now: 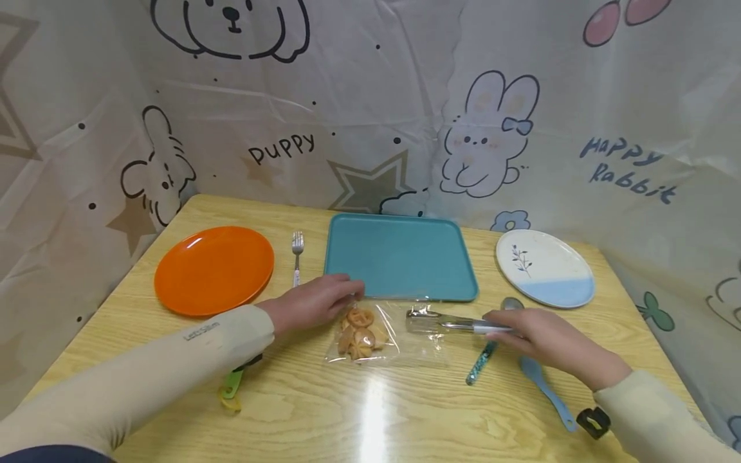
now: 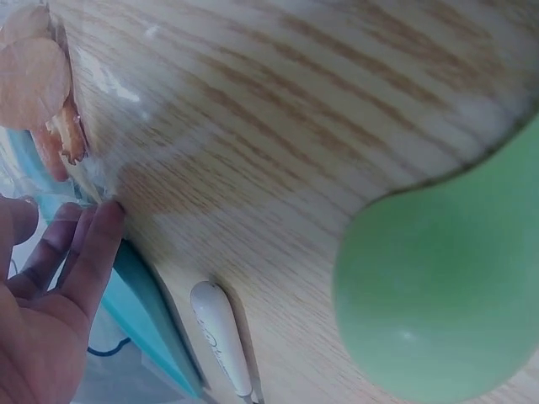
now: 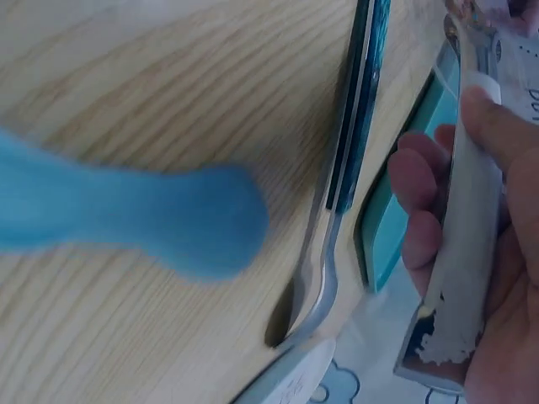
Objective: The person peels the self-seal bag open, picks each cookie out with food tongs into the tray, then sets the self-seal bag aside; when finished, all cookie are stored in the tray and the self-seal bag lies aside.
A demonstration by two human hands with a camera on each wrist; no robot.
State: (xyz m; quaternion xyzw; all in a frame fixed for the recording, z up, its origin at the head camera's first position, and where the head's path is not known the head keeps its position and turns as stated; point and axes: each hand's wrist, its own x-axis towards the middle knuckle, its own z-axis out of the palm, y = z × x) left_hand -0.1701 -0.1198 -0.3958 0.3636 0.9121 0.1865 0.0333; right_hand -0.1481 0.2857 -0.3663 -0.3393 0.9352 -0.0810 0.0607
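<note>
A clear plastic bag (image 1: 405, 331) lies mid-table, with several cookies (image 1: 361, 334) gathered at its left end. My left hand (image 1: 315, 301) pinches the bag's upper left edge; in the left wrist view the fingertips (image 2: 114, 210) are at the film beside the cookies. In my right hand (image 1: 547, 337) are metal food tongs (image 1: 457, 323) with a white grip, held almost level. Their tips point left and overlap the bag's right end. The right wrist view shows the fingers and thumb wrapped round the tongs' handle (image 3: 472, 227).
Behind the bag lies a teal tray (image 1: 399, 257). An orange plate (image 1: 214, 270) and a fork (image 1: 297, 257) are left, a white-and-blue plate (image 1: 544, 267) right. A teal-handled spoon (image 1: 480, 363) and light blue utensil (image 1: 547, 389) lie near my right hand, a green utensil (image 1: 231, 386) under my left sleeve.
</note>
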